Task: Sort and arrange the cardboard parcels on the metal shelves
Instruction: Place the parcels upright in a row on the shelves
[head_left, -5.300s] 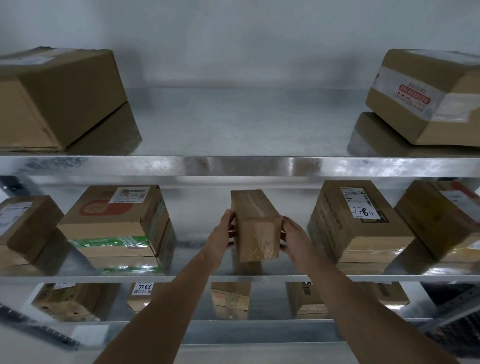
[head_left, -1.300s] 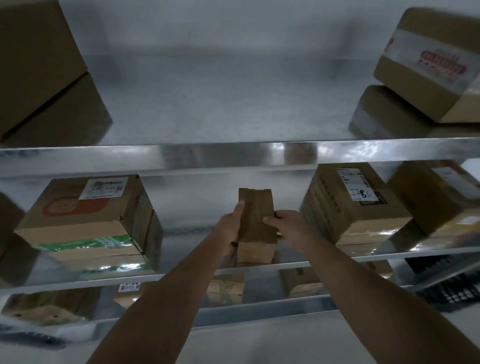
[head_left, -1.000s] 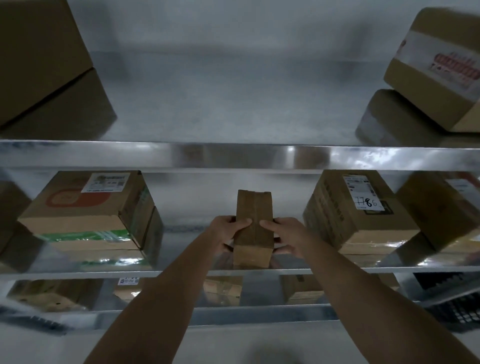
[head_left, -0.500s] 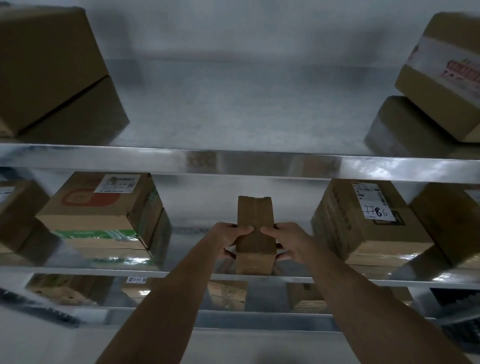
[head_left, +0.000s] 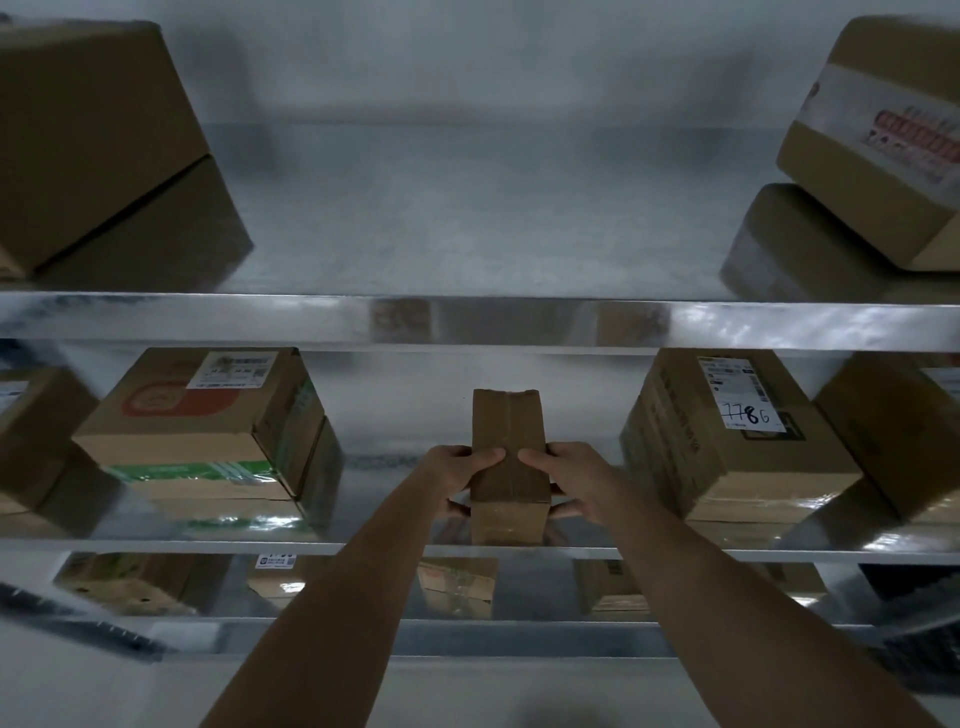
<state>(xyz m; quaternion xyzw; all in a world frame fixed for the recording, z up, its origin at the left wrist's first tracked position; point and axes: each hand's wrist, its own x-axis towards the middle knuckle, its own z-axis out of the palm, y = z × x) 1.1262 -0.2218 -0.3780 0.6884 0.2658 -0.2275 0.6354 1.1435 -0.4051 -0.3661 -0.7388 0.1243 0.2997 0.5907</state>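
- The small cardboard parcel (head_left: 510, 462) stands at the front edge of the middle shelf (head_left: 156, 545), about midway along it, long side running back toward the wall, its taped top seam facing up.
- The left hand (head_left: 457, 475) grips its left side, thumb curled over the top face and fingers wrapped along the side; the right hand (head_left: 563, 478) mirrors this on the right side.
- Handling, as a judgement: the parcel looks light and stiff, narrow enough for one hand but tall for its width, so it could tip sideways. The glossy tape may be slippery; the plain cardboard flanks, low down, are the better hold.
- To its left, well apart, sits a parcel with a red mark and green band (head_left: 208, 431); to its right, also apart, a parcel marked 7786 (head_left: 727, 441).
- On the top shelf (head_left: 478, 319) a large parcel (head_left: 93, 135) lies at the left end and a taped parcel (head_left: 883, 140) at the right end, both blurred.
- The bottom shelf holds more parcels, too dim to describe.
- Against the picture from about five seconds ago: the small parcel was then held turned at an angle, palms flat on its flanks; now it is squared to the shelf's front edge and both thumbs lie on top. It seems to rest on the shelf, though the base is in shadow.
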